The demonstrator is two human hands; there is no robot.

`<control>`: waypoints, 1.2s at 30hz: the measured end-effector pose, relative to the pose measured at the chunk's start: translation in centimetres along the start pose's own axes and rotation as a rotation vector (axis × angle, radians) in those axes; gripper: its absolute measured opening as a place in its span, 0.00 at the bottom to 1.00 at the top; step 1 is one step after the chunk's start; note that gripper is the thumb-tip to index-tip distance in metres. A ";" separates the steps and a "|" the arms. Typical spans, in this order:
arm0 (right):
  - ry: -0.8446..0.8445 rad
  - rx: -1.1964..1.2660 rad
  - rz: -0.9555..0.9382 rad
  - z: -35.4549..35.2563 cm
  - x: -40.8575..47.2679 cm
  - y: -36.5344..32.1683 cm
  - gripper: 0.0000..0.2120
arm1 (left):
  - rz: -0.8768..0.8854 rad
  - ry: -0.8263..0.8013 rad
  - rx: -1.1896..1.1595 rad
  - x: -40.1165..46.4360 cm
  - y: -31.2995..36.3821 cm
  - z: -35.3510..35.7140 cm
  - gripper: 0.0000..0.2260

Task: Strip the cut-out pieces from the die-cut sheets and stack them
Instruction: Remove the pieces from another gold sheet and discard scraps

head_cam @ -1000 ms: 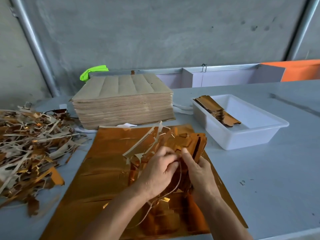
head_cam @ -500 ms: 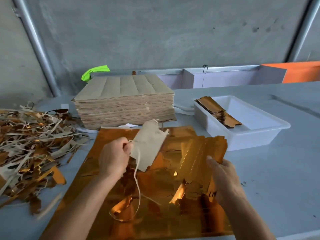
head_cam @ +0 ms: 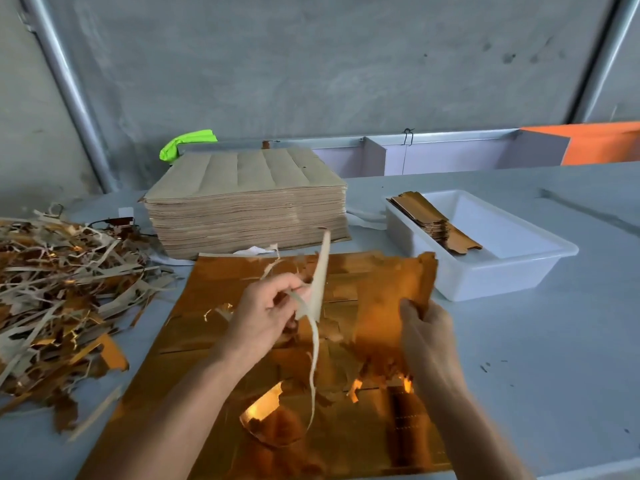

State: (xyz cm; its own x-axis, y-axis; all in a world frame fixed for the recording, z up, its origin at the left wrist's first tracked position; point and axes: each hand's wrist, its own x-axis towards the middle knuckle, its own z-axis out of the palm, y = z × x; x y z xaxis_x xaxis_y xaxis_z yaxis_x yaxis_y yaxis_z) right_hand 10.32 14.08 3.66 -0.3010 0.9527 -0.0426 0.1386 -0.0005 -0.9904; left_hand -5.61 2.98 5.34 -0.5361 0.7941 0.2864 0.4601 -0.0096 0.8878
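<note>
Change: our hands have drawn closer | Left grip (head_cam: 268, 311): pinching waste strip (head_cam: 317, 289) | Right grip (head_cam: 427, 327): clasping gold pieces (head_cam: 391, 299)

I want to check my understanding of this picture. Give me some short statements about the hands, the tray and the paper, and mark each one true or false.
1. The left hand holds a pale waste strip. True.
2. The right hand is empty. False: it grips a bunch of gold cut-out pieces.
3. The white tray already holds a pile of stripped pieces. True.
4. The scrap heap lies inside the tray. False: it lies on the table, on the person's left.
5. The tall stack of sheets shows its gold side up. False: its top is plain brown.
</note>
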 end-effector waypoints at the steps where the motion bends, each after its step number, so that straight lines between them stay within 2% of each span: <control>1: -0.047 -0.004 -0.010 0.6 -0.3 -0.2 0.12 | 0.045 -0.056 -0.010 -0.1 0.3 0.6 0.05; 6: -0.260 0.227 0.105 2.1 -1.5 -0.8 0.16 | 0.175 -0.195 0.006 -0.5 0.3 3.5 0.03; 11: -0.268 0.280 0.046 1.9 -2.0 -0.3 0.20 | 0.134 -0.226 -0.034 -1.1 -0.3 4.2 0.05; 13: -0.249 0.287 0.103 1.7 -2.0 0.0 0.15 | 0.056 -0.140 -0.108 -1.2 -0.1 4.2 0.07; 16: -0.228 0.286 0.174 1.4 -1.8 0.3 0.08 | -0.246 0.097 -0.600 -0.3 0.4 3.4 0.07; 18: -0.190 0.282 0.194 0.8 -1.5 0.4 0.06 | -0.385 0.236 -0.928 0.8 0.3 1.8 0.08; 20: -0.165 0.285 0.223 0.0 -1.1 0.7 0.05 | -0.453 0.411 -1.127 1.8 -0.3 -0.1 0.09; 21: -0.151 0.288 0.245 -0.5 -0.8 0.8 0.04 | -0.467 0.495 -1.142 2.1 -0.8 -1.2 0.10; 23: -0.120 0.314 0.283 -1.6 -0.4 0.9 0.05 | -0.437 0.582 -1.064 2.4 -2.2 -3.1 0.11; 27: -0.036 0.389 0.343 -3.6 0.7 1.4 0.19 | -0.275 0.554 -0.957 2.2 -4.6 -6.3 0.16; 29: 0.001 0.429 0.358 -4.3 1.1 1.5 0.16 | -0.302 0.560 -0.902 2.4 -4.9 -7.7 0.18; 32: 0.106 0.521 0.355 -5.1 1.4 1.3 0.08 | -0.340 0.631 -0.813 2.3 -4.9 -8.9 0.16; 34: 0.171 0.532 0.345 -5.5 1.4 1.3 0.07 | -0.284 0.708 -0.664 1.7 -4.7 -8.8 0.14; 36: 0.193 0.481 0.330 -5.3 1.2 1.3 0.07 | -0.202 0.684 -0.446 0.6 -4.0 -7.8 0.11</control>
State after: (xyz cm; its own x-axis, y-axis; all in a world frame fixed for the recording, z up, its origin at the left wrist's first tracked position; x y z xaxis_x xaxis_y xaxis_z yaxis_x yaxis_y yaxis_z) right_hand 15.14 16.85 3.04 -0.1320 0.9168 -0.3768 -0.2600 -0.3989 -0.8794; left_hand -13.33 -1.22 4.77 -0.9549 0.2646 0.1344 0.0636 -0.2598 0.9636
